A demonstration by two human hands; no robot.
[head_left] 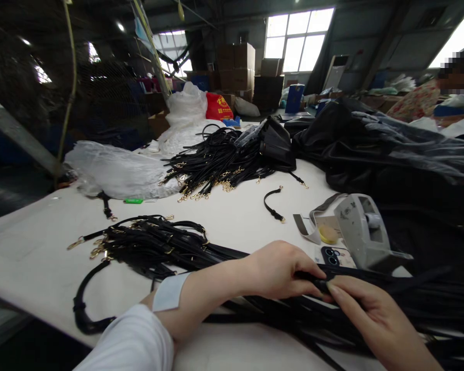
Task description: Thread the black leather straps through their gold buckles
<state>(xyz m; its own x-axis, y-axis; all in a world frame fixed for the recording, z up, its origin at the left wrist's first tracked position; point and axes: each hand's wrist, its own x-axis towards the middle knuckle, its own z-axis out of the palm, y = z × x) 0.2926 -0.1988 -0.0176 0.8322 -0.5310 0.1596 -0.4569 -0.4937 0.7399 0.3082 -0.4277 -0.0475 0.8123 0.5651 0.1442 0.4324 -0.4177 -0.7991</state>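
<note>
My left hand [280, 270] and my right hand [375, 319] meet near the table's front edge, both pinching the same black strap [375, 275], which runs right across a heap of black straps in front of me. A bundle of black straps with gold clasps [150, 245] lies just left of my left forearm. A second, larger pile of black straps with gold clasps [216, 162] sits farther back at the middle of the white table [232, 216].
A grey tape dispenser [365, 232], a phone [332, 256] and a yellow disc [328, 234] lie right of centre. One loose short strap [272, 203], black bags [371, 149], clear plastic bags [116, 170], a green lighter [133, 201]. A person sits far right.
</note>
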